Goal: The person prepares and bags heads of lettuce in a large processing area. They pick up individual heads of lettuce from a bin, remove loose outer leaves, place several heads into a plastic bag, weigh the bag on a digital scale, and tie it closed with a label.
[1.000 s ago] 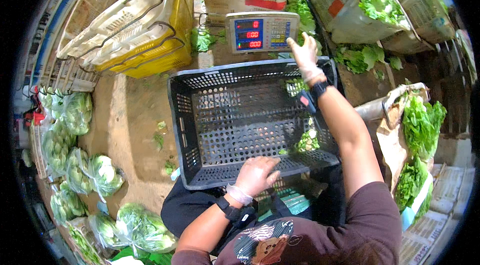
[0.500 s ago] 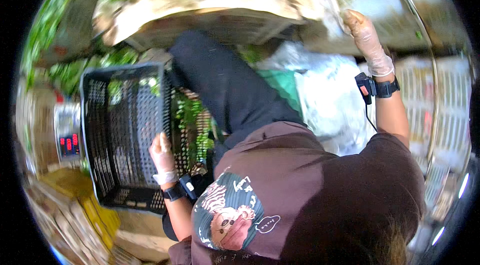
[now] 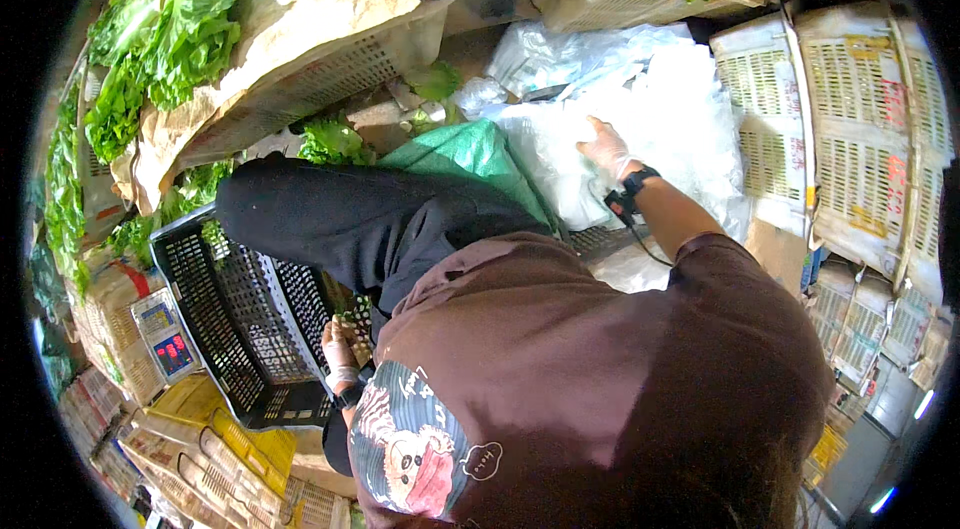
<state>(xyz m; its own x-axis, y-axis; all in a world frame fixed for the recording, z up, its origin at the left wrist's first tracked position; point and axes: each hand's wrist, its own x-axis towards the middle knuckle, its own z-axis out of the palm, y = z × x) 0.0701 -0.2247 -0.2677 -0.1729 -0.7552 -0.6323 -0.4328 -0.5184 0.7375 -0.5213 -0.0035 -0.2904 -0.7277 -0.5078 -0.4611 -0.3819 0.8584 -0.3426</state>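
Note:
My left hand (image 3: 341,347), in a clear glove, is closed on the near right rim of a black plastic crate (image 3: 262,314). Slatted and holed walls show inside that crate. My right hand (image 3: 605,149), gloved the same way, reaches forward with its fingers stretched out over a pile of clear and white plastic bags (image 3: 660,94). Whether the fingertips touch the top bag I cannot tell. A green woven sack (image 3: 470,161) lies beside the pile, partly under my leg.
A paper-lined crate (image 3: 300,99) with leafy lettuce (image 3: 165,49) stands at the far left. A digital scale (image 3: 168,339) is beyond the black crate. Stacked pale crates (image 3: 855,129) line the right side. A yellow crate (image 3: 215,419) sits at lower left.
My view and body have turned right. My right hand has come down from the far right crates to above the plastic bags. The left hand stays at the black crate's edge.

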